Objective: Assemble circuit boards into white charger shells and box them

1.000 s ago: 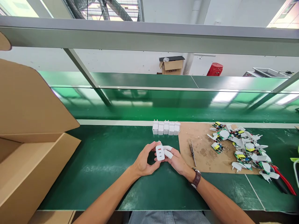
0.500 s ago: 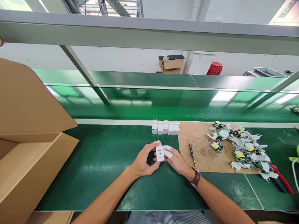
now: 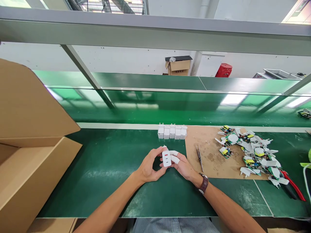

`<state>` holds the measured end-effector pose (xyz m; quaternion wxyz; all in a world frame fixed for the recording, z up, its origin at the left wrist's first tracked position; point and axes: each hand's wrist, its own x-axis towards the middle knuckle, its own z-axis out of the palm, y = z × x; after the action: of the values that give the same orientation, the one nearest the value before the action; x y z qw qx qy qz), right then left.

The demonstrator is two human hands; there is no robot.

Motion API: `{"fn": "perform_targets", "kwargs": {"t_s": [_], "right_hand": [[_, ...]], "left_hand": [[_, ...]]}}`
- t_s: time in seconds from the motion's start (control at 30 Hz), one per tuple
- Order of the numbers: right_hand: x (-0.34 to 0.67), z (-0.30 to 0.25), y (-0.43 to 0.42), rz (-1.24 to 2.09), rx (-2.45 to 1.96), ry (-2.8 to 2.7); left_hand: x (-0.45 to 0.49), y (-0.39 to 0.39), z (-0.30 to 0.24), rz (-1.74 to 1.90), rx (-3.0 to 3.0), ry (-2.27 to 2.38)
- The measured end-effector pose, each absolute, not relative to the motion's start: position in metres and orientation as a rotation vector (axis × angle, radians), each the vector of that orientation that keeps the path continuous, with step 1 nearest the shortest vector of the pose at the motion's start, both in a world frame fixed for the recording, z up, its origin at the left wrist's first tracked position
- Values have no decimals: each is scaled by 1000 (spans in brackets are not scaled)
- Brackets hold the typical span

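A white USB charger [image 3: 166,159] with one red port and two dark slots is held up between my two hands, its port face turned toward me. My left hand [image 3: 150,165] pinches it from the left with thumb and fingers. From the right, my right hand [image 3: 182,165] grips it too, with white covers on two fingers and a watch on the wrist. Just beyond the hands stands a row of several white chargers [image 3: 172,132]. Tweezers [image 3: 199,158] lie to the right on a brown board [image 3: 209,161].
On the board's right side is a pile of circuit boards and white casing parts [image 3: 259,155]. Red-and-black handled pliers [image 3: 293,186] lie beside it. An open cardboard box [image 3: 46,171] takes up the left. A low green panel [image 3: 155,110] runs along the back.
The charger and both hands hold almost the same pose. Only the camera view has shifted very slightly.
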<state>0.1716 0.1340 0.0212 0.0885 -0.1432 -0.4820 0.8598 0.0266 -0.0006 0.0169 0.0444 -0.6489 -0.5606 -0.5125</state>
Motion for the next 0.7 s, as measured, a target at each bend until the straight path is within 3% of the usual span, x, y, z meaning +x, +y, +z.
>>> {"fn": "perform_targets", "kwargs": {"t_s": [0.7], "right_hand": [[169, 14, 134, 2573, -413, -1438]], "left_hand": [[27, 1, 17, -1553, -1917, -1740]]}}
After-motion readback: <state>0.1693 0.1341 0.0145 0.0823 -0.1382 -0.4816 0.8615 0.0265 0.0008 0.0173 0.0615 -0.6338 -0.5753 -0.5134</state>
